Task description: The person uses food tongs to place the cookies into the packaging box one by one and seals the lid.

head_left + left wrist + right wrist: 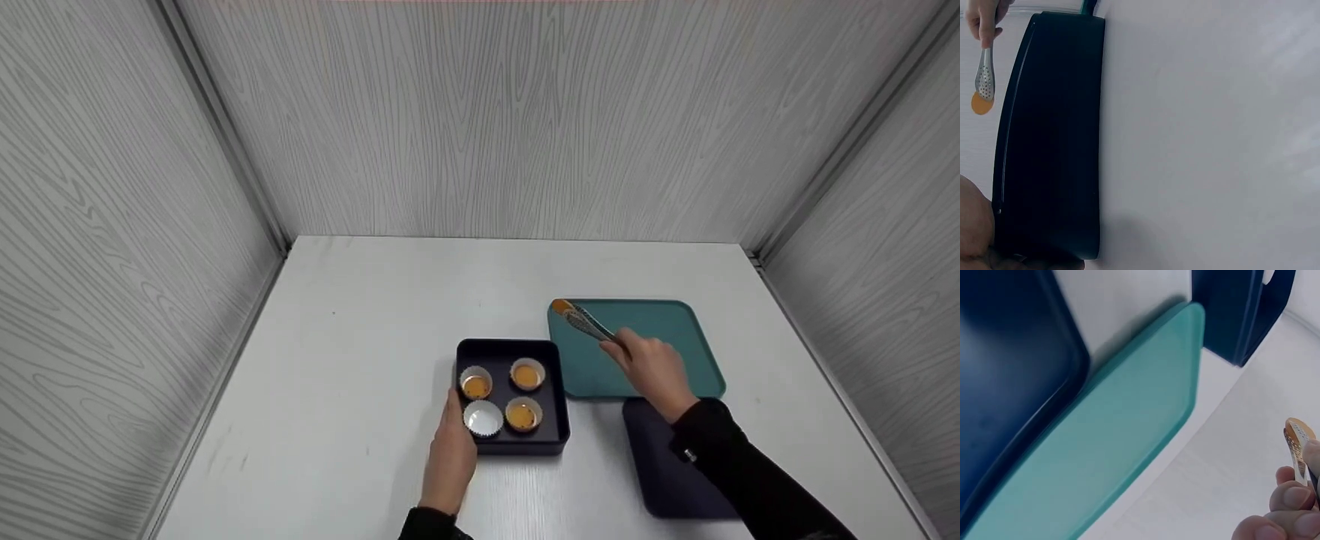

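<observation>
My left hand (pixel 451 454) holds a dark square box (pixel 541 433) at its near left corner. In the left wrist view the box wall (pixel 1053 140) fills the left side, with shadowed fingers at its lower end. Inside the box are white fluted paper cups; three hold round orange-yellow pieces, and the near left cup (pixel 483 418) has nothing in it. My right hand (pixel 657 371) grips perforated metal tongs (pixel 585 321). Between the tongs' tips is a flat, round orange-yellow piece (pixel 981 104), held up over the far left corner of the teal tray (pixel 637 352).
The teal tray lies to the right of the box on a white table (pixel 360 337). Nearer me is a dark tray (pixel 667 472), partly hidden under my right forearm. Grey wood-grain panels (pixel 480 120) enclose the table at the back and both sides.
</observation>
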Demonstrator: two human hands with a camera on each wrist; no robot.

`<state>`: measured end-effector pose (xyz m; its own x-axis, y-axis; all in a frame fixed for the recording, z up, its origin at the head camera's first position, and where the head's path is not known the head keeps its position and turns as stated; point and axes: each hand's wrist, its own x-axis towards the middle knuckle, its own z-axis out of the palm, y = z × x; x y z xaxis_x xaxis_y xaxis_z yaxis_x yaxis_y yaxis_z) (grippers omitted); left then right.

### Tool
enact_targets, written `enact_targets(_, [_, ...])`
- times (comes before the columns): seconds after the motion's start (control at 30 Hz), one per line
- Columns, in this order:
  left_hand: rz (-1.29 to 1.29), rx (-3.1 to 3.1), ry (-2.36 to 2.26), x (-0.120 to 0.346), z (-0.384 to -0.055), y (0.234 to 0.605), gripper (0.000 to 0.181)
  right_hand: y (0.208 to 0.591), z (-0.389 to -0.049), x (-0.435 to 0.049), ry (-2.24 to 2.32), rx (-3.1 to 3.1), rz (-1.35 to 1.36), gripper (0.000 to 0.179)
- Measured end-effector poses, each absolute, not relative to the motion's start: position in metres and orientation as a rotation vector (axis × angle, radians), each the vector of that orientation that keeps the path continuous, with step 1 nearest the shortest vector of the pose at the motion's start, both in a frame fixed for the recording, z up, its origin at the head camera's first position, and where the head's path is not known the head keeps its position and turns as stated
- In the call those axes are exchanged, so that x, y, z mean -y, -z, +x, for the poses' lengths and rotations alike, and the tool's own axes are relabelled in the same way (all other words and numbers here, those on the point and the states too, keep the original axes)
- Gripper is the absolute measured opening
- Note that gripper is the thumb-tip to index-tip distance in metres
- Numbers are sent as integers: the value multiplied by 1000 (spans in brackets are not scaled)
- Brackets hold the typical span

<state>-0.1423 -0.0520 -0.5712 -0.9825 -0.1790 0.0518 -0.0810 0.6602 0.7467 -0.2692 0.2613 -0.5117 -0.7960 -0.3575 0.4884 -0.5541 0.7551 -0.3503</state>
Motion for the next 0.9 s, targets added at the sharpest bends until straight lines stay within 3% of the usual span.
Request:
enact_targets(0.2, [220, 2745, 1243, 52, -142, 571, 59, 517, -264, -255, -689, 2615, 730, 21])
enact_targets(0.27, [228, 2743, 1250, 52, -142, 572, 58, 486, -245, -239, -660, 2696, 688, 23])
enact_targets(0.33, [242, 2739, 1260, 51, -142, 572, 57, 482, -242, -235, -656, 2728, 689, 24])
enact_targets(0.9, [249, 2749, 1286, 52, -143, 572, 58, 477, -217, -204, -704, 2848, 824, 27])
